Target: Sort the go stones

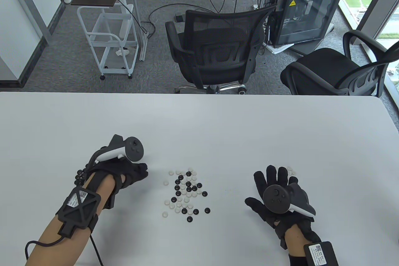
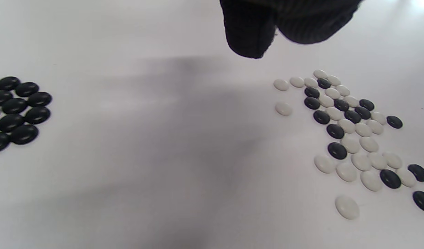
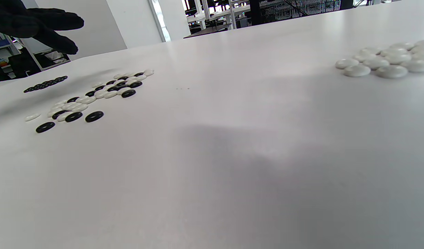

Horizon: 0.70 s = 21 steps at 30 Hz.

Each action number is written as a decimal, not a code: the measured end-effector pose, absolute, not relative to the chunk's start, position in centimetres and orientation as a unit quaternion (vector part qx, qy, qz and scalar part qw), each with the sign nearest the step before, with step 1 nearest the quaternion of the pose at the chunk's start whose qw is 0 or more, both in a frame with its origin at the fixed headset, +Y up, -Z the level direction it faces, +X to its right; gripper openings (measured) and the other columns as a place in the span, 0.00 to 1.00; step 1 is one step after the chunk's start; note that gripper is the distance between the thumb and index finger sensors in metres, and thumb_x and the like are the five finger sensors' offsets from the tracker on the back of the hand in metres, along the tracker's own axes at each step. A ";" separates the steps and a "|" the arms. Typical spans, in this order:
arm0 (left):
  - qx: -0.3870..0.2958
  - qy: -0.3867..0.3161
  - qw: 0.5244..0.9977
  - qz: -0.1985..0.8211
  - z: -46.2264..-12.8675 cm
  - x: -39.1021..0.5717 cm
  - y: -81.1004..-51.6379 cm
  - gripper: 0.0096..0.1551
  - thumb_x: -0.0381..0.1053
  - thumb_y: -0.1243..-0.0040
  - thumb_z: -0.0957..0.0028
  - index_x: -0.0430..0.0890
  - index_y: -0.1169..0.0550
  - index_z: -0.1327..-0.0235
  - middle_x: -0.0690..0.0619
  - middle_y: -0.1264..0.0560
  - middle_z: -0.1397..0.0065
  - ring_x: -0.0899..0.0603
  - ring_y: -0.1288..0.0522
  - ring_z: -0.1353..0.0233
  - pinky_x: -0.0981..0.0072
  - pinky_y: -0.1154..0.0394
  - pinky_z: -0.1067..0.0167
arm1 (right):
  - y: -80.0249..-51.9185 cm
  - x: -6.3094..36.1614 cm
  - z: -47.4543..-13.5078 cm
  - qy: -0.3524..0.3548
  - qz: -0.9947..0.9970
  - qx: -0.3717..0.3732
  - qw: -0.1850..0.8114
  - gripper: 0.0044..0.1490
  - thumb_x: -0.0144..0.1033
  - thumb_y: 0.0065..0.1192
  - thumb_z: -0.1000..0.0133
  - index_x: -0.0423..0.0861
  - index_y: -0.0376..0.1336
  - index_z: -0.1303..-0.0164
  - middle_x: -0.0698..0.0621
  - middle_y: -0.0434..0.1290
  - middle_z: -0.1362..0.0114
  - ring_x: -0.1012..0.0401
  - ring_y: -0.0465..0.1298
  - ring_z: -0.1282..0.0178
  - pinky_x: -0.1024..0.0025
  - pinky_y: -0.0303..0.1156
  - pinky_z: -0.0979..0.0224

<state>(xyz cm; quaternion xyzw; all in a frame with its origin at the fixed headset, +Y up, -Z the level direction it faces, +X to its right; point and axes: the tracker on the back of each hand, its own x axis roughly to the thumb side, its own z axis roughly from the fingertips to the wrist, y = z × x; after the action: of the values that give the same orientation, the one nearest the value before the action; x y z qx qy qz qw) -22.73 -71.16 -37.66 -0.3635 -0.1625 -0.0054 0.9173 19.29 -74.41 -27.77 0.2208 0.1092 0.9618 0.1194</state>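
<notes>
A mixed heap of black and white Go stones (image 1: 185,192) lies at the table's middle, also seen in the left wrist view (image 2: 353,131) and the right wrist view (image 3: 94,97). A sorted cluster of black stones (image 1: 80,176) (image 2: 16,112) (image 3: 46,84) sits beside my left forearm. A sorted group of white stones (image 1: 291,171) (image 3: 388,62) lies just beyond my right fingertips. My left hand (image 1: 141,171) hovers left of the heap with relaxed fingers (image 2: 253,34) holding nothing. My right hand (image 1: 271,178) lies spread flat right of the heap, empty.
The white table (image 1: 199,122) stretches bare behind the stones to its far edge. Two black office chairs (image 1: 215,50), a white trolley (image 1: 109,38) and a computer case (image 1: 305,13) stand on the floor beyond it.
</notes>
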 end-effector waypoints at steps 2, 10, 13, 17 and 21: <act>-0.363 -0.185 0.913 -0.013 -37.2 -21.3 -71.4 0.37 0.63 0.59 0.40 0.57 0.35 0.15 0.36 0.76 0.18 0.24 0.82 0.26 0.15 0.74 0.40 | -74.3 19.2 -27.7 0.104 0.962 0.223 0.118 0.57 0.53 0.41 0.35 0.24 0.32 0.15 0.13 0.24 0.23 0.20 0.21 0.33 0.16 0.22 0.43; -0.390 -0.242 0.888 -0.017 -36.2 -16.9 -74.3 0.36 0.62 0.60 0.40 0.58 0.38 0.15 0.36 0.77 0.18 0.24 0.82 0.26 0.15 0.74 0.40 | -74.2 19.2 -27.6 0.114 0.962 0.219 0.120 0.57 0.53 0.41 0.35 0.23 0.32 0.15 0.13 0.24 0.23 0.20 0.21 0.33 0.16 0.22 0.43; -0.391 -0.251 0.885 -0.007 -36.2 -16.0 -75.5 0.36 0.62 0.60 0.40 0.59 0.39 0.15 0.36 0.77 0.18 0.24 0.82 0.26 0.15 0.75 0.40 | -74.2 19.2 -27.6 0.117 0.961 0.219 0.121 0.57 0.53 0.41 0.35 0.23 0.32 0.15 0.13 0.24 0.23 0.20 0.21 0.33 0.16 0.22 0.43; -0.403 -0.251 0.880 -0.013 -36.1 -15.6 -76.6 0.36 0.62 0.61 0.40 0.59 0.40 0.15 0.36 0.78 0.19 0.24 0.83 0.27 0.15 0.75 0.41 | -74.2 19.4 -27.7 0.120 0.960 0.218 0.125 0.57 0.53 0.41 0.35 0.23 0.32 0.15 0.13 0.24 0.23 0.20 0.21 0.33 0.16 0.22 0.43; -0.405 -0.238 0.883 -0.015 -36.0 -17.2 -76.4 0.36 0.62 0.61 0.41 0.58 0.38 0.15 0.36 0.77 0.18 0.24 0.82 0.26 0.15 0.74 0.40 | -74.3 19.6 -27.7 0.128 0.959 0.216 0.129 0.57 0.53 0.41 0.35 0.23 0.32 0.14 0.13 0.24 0.23 0.20 0.21 0.33 0.16 0.22 0.43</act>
<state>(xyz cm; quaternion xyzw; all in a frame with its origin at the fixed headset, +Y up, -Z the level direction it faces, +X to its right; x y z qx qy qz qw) -17.16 -76.39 -36.00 -0.4053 -0.2377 -0.0149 0.8826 19.64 -74.27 -27.71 0.2155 0.1275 0.9595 0.1293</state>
